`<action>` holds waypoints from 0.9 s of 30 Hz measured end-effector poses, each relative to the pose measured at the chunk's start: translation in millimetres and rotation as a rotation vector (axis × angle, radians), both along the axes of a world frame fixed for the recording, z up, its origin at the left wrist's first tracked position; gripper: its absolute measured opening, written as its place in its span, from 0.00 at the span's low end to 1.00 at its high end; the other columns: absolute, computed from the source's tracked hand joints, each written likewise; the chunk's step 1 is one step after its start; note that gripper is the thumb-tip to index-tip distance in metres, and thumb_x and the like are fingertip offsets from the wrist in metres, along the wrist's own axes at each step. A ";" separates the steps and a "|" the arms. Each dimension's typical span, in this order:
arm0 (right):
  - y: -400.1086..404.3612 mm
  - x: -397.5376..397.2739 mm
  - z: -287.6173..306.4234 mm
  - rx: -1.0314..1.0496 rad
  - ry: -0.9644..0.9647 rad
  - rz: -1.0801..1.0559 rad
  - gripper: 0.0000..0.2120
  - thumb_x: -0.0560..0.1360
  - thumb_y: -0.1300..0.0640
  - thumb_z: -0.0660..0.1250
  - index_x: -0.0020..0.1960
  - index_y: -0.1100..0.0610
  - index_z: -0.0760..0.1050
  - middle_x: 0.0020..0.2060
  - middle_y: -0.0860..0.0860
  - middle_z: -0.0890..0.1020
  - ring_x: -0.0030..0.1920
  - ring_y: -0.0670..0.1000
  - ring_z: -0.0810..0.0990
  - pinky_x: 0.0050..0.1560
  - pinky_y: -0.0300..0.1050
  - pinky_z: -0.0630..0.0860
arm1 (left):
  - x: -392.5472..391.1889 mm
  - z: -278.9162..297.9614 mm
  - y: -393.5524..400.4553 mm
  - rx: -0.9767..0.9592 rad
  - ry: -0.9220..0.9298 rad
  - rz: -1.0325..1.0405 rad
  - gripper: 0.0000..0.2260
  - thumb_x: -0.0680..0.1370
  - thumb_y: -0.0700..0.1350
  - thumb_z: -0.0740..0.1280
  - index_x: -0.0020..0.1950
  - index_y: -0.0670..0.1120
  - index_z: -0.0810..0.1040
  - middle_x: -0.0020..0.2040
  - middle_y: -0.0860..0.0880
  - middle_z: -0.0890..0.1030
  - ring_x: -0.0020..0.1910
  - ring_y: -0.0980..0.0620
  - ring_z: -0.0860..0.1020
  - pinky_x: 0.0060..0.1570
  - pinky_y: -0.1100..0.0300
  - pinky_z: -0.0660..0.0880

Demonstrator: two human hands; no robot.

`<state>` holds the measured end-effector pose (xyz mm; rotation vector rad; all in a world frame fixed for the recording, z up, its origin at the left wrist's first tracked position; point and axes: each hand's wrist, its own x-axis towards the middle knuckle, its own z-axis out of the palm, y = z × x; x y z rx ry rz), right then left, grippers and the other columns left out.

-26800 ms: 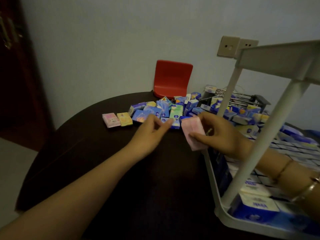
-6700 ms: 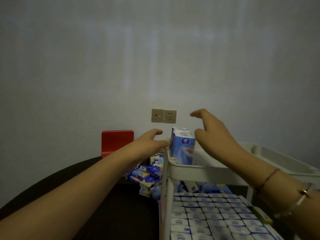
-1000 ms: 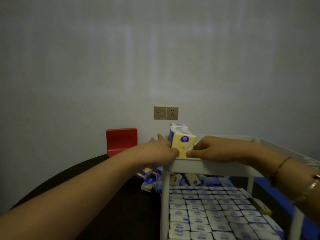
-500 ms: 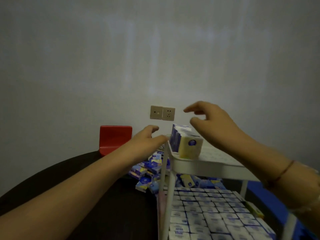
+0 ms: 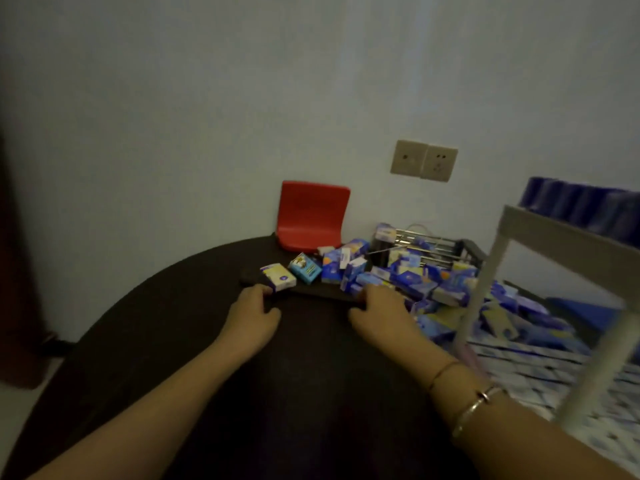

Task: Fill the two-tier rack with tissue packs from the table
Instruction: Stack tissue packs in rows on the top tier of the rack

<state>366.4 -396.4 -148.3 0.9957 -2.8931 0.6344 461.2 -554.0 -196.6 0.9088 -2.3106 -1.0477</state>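
Tissue packs (image 5: 398, 275) heaped at the far edge of the desk (image 5: 166, 341), spilling right toward the rack (image 5: 498, 251); kept loose and close, probably so both hands can draw from one pile without reaching across. One cream pack (image 5: 278, 277) set apart at the left end of the heap, just beyond the left hand (image 5: 251, 315). Lower tier of the rack already lined with packs in flat rows; a row of dark blue packs (image 5: 581, 202) stood on edge along the upper tier, likely to fit more in. Upper tier apparently far from full, so more trips to the heap judged necessary.

Left hand palm down on the desk, fingers (image 5: 258, 292) loosely curled, tips at the near edge of the cream pack; touching or just short of it, cannot tell. Nothing held. Right hand (image 5: 379, 311) palm down at the near edge of the heap, fingers (image 5: 375, 292) curled toward the packs; whether pinching one, hidden by the hand and blur.

Behind the heap, a red plastic chair back (image 5: 311, 216) and a wire basket (image 5: 429, 247) against the wall; double socket (image 5: 424, 160) above.
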 end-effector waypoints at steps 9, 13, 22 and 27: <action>8.2 -61.7 -61.8 0.262 0.120 -0.295 0.29 0.75 0.50 0.62 0.71 0.61 0.58 0.73 0.64 0.55 0.74 0.63 0.50 0.72 0.56 0.56 | -80.4 -37.7 -55.9 -0.450 -0.244 -0.086 0.33 0.79 0.53 0.61 0.78 0.54 0.47 0.79 0.50 0.42 0.77 0.43 0.43 0.74 0.43 0.48; 9.0 -76.7 -69.7 0.250 0.070 -0.401 0.36 0.74 0.51 0.62 0.74 0.64 0.48 0.74 0.67 0.51 0.75 0.65 0.48 0.72 0.58 0.52 | -98.3 -55.2 -68.2 -0.472 -0.335 -0.073 0.33 0.79 0.58 0.58 0.78 0.54 0.44 0.79 0.50 0.44 0.77 0.42 0.43 0.74 0.41 0.46; 18.9 -70.8 -66.4 0.225 0.211 -0.314 0.32 0.74 0.61 0.65 0.73 0.59 0.53 0.67 0.58 0.68 0.69 0.59 0.64 0.69 0.57 0.62 | -86.8 -61.3 -60.5 -0.618 -0.223 -0.012 0.25 0.78 0.54 0.62 0.75 0.54 0.62 0.68 0.46 0.61 0.66 0.44 0.65 0.66 0.47 0.67; 15.7 -45.9 -50.7 0.043 0.173 -0.213 0.21 0.75 0.60 0.62 0.67 0.58 0.61 0.57 0.57 0.75 0.56 0.59 0.74 0.49 0.54 0.74 | -56.0 -50.0 -29.3 -0.611 -0.142 -0.145 0.21 0.80 0.54 0.58 0.74 0.54 0.63 0.64 0.49 0.65 0.52 0.51 0.75 0.50 0.58 0.75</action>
